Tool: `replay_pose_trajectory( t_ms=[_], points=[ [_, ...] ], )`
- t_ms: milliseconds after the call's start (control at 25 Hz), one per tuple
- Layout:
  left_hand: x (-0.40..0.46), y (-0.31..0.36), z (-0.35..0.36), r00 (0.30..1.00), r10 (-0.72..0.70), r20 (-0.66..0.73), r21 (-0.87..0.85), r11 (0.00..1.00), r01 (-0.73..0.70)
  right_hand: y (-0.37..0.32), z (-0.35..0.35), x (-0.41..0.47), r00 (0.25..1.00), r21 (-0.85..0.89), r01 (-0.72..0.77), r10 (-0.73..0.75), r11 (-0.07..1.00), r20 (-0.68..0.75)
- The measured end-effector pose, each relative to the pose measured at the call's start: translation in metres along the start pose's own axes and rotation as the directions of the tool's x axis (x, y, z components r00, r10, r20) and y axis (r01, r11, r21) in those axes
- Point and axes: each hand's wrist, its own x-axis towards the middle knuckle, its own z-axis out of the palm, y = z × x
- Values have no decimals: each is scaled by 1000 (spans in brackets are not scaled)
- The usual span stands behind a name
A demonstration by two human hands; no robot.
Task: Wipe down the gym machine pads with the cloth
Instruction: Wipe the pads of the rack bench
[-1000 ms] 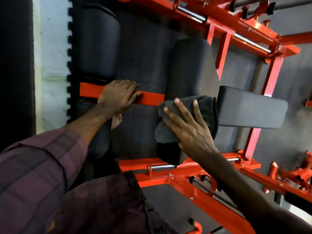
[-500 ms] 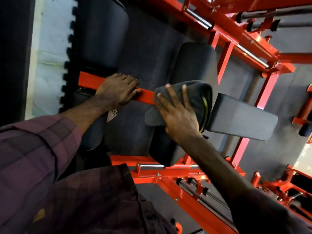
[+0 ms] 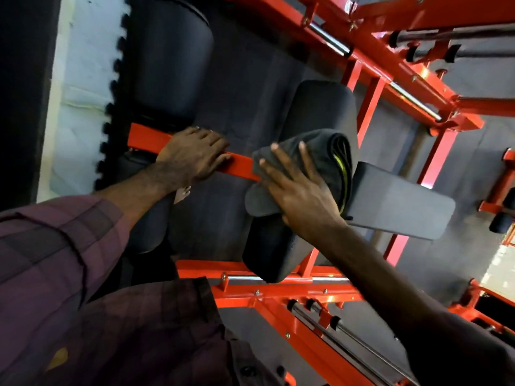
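A folded dark grey cloth (image 3: pixel 323 160) with a yellow-green edge lies across the middle of a long black pad (image 3: pixel 320 110) of the red gym machine. My right hand (image 3: pixel 298 188) presses flat on the cloth, fingers spread. A flat black seat pad (image 3: pixel 401 207) juts out to the right of it. My left hand (image 3: pixel 192 157) rests on a red crossbar (image 3: pixel 145 137), fingers curled over it. A big black roller pad (image 3: pixel 170 65) stands above that bar, and another roller pad (image 3: pixel 147 224) sits below it, partly behind my arm.
Red frame bars with chrome rods run along the top right (image 3: pixel 401 87) and the bottom (image 3: pixel 278 291). Dark rubber floor mats with a toothed edge (image 3: pixel 111 107) meet a pale wall at left. More red equipment (image 3: pixel 501 196) stands at the far right.
My right hand has slid the cloth up along the long pad, from its lower part to its middle. My left hand stays on the red crossbar. The view has shifted.
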Motion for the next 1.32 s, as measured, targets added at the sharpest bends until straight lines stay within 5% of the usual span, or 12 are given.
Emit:
replay_pose_trajectory(
  t_ms=[80,280,480,680,880,1080,1320],
  points=[
    [1,2,-2,1000,-9,2,0,1000,9,23,-1,-30,995,-9,91,-91,996,-35],
    [0,2,-4,999,-16,35,6,1000,15,41,-14,24,972,111,-212,221,971,-76],
    [1,3,-5,998,-25,61,3,1000,25,50,-11,-6,995,6,103,-103,995,4],
    [0,1,-4,999,-23,49,-6,1000,23,68,-20,37,974,96,-218,224,971,-46],
    [1,1,-2,1000,-19,21,-29,999,19,78,-16,4,999,54,38,-37,998,-21],
    [-1,2,-2,999,-30,31,-46,998,31,92,-28,67,962,120,-262,269,957,-40],
    [0,3,-5,1000,-21,14,-59,998,21,108,-18,20,995,89,95,-92,992,-35]
  ],
)
